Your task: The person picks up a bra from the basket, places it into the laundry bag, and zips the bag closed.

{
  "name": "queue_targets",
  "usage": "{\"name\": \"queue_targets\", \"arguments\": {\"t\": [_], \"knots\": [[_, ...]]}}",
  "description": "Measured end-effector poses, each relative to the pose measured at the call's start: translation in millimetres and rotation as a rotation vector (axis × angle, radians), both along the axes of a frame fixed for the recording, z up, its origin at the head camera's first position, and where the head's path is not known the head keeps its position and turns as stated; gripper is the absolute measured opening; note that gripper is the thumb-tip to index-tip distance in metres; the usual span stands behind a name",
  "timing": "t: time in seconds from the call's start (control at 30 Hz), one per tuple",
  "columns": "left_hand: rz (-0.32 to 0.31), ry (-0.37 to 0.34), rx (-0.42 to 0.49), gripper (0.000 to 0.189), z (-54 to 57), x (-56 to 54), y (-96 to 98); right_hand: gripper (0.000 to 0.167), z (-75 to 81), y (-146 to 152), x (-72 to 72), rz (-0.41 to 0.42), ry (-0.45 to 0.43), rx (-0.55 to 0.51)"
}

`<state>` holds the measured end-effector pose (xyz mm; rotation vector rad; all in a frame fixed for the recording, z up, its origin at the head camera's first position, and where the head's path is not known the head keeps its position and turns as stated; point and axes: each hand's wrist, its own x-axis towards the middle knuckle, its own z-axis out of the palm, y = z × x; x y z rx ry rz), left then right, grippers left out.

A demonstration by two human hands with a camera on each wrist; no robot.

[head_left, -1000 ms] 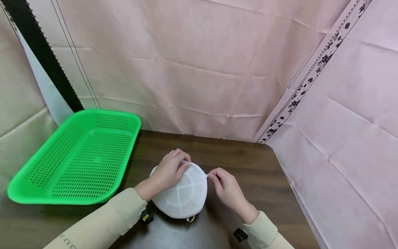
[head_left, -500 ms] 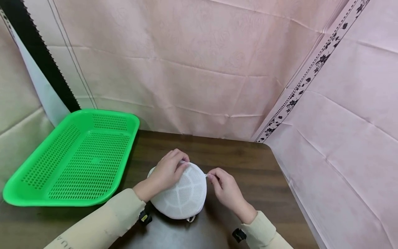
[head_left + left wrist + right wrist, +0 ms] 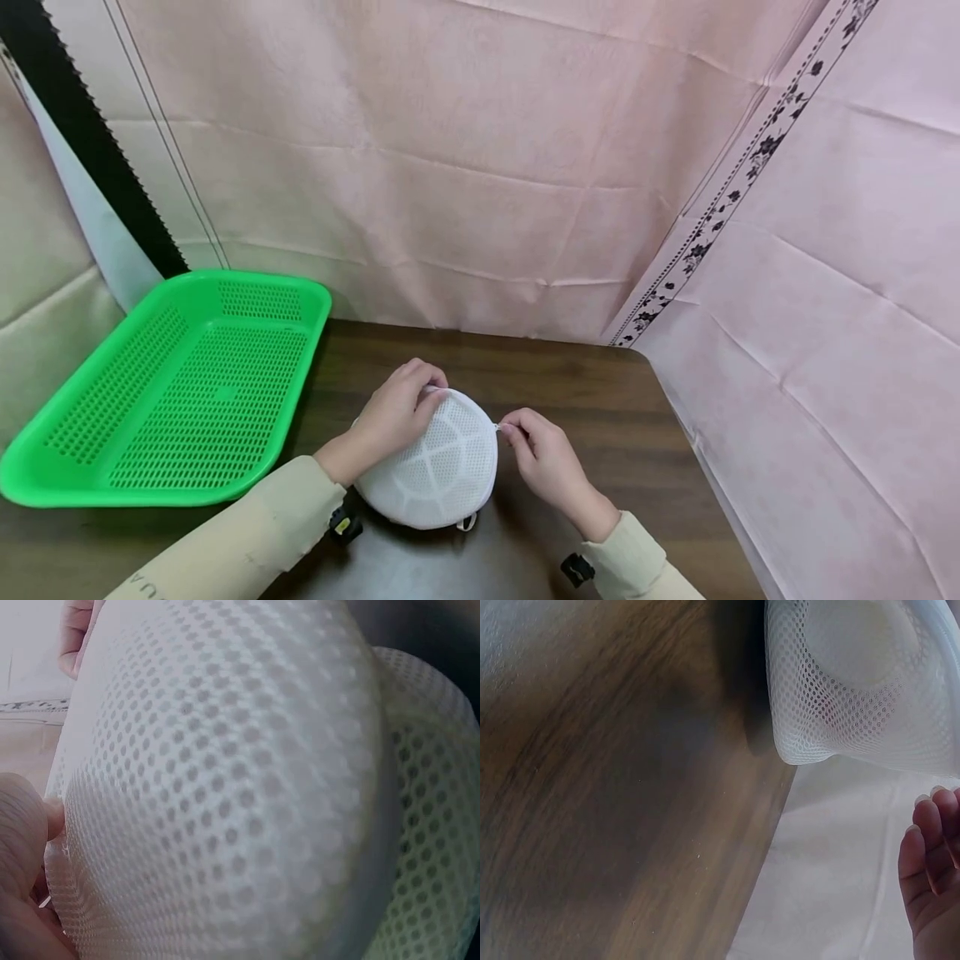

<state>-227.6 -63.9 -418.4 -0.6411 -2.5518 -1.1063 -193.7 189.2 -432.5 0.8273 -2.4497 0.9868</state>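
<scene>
A rounded white mesh laundry bag [image 3: 446,467] is held tilted over the table's near half. My left hand [image 3: 397,408] grips its upper left rim, thumb on the near face and fingers behind. At the bag's right edge, my right hand [image 3: 547,458] pinches a small pull tab [image 3: 498,427] between thumb and forefinger. A short white loop [image 3: 467,523] hangs at the lower edge. Close mesh of the bag [image 3: 202,765] fills the left wrist view, with part of the left hand [image 3: 26,862] at its edge. Through the mesh in the right wrist view, a pale round shape [image 3: 855,641] shows.
On the left stands a green perforated plastic basket [image 3: 217,392] with nothing in it. The dark wooden table [image 3: 570,375] ends at a pale cloth backdrop [image 3: 450,208] behind and another cloth wall [image 3: 840,333] on the right.
The view has shifted slightly, so the basket and backdrop sit further left. My left hand is a little further left from the right hand; both still hold the bag and its tab.
</scene>
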Motion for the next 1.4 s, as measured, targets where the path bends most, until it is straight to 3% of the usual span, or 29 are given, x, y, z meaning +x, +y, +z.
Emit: {"name": "queue_targets", "arguments": {"t": [0.27,0.67,0.97,1.1,1.2,1.4], "knots": [[0.015,-0.014,-0.007,0.009,-3.0,0.2,0.7,0.008,-3.9,0.4,2.4,-0.002,-0.005,-0.013],[0.052,-0.073,0.008,0.012,1.0,1.3,-0.6,0.007,-4.5,0.5,3.5,-0.003,0.007,-0.027],[0.057,-0.034,0.046,0.012,2.7,3.2,-1.5,0.006,1.4,-6.5,4.2,-0.019,-0.045,-0.052],[0.001,0.003,0.046,0.02,5.9,5.2,1.9,0.007,4.1,-8.2,4.7,-0.05,-0.051,-0.06],[-0.071,0.069,0.005,0.026,9.2,7.2,6.9,0.008,4.3,-8.6,5.2,-0.056,-0.048,-0.062],[-0.192,0.212,-0.187,0.033,12.9,10.5,19.8,0.007,7.0,-12.2,5.5,-0.03,-0.03,-0.065]]}}
